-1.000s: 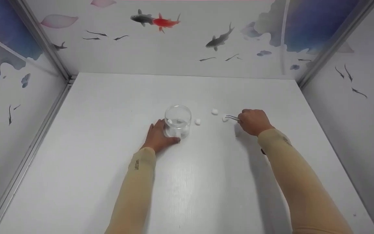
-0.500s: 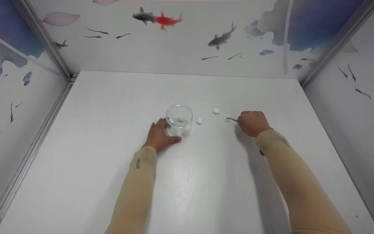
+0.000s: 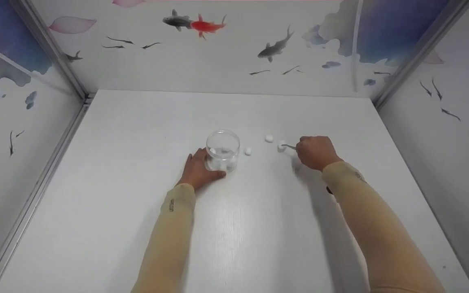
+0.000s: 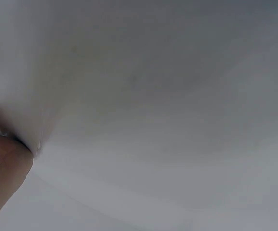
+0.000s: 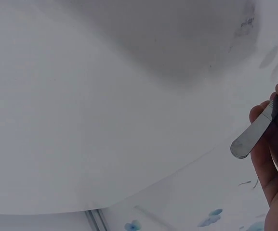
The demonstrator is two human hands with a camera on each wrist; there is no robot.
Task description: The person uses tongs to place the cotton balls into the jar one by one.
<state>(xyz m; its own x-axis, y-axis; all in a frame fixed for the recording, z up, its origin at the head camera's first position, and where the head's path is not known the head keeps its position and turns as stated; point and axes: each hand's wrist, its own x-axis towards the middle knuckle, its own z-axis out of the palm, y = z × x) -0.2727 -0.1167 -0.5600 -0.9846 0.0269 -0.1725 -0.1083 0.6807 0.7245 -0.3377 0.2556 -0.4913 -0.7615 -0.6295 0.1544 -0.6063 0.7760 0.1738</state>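
Observation:
In the head view my left hand [image 3: 198, 171] grips the side of a clear round jar [image 3: 223, 142], thumb in front and fingers on its left. Whitish lumps show through the jar's lower wall. My right hand [image 3: 317, 152] holds metal tweezers [image 3: 290, 146], whose tips overlap a small white cotton-like ball [image 3: 281, 145]. The right wrist view shows the flat butt of the tweezers [image 5: 254, 134] sticking out from the curled fingers. Only part of my left hand [image 4: 6, 168] appears in the left wrist view.
Two more white balls lie on the white table [image 3: 226, 236]: one ball [image 3: 248, 151] close to the jar's right side, another ball [image 3: 269, 138] farther back. Panels painted with fish, such as the back panel [image 3: 234, 53], enclose the table on three sides.
The tweezers' prongs stood apart a second ago and now look closed together at the ball. My right hand has shifted only slightly; my left hand and the jar stay in place.

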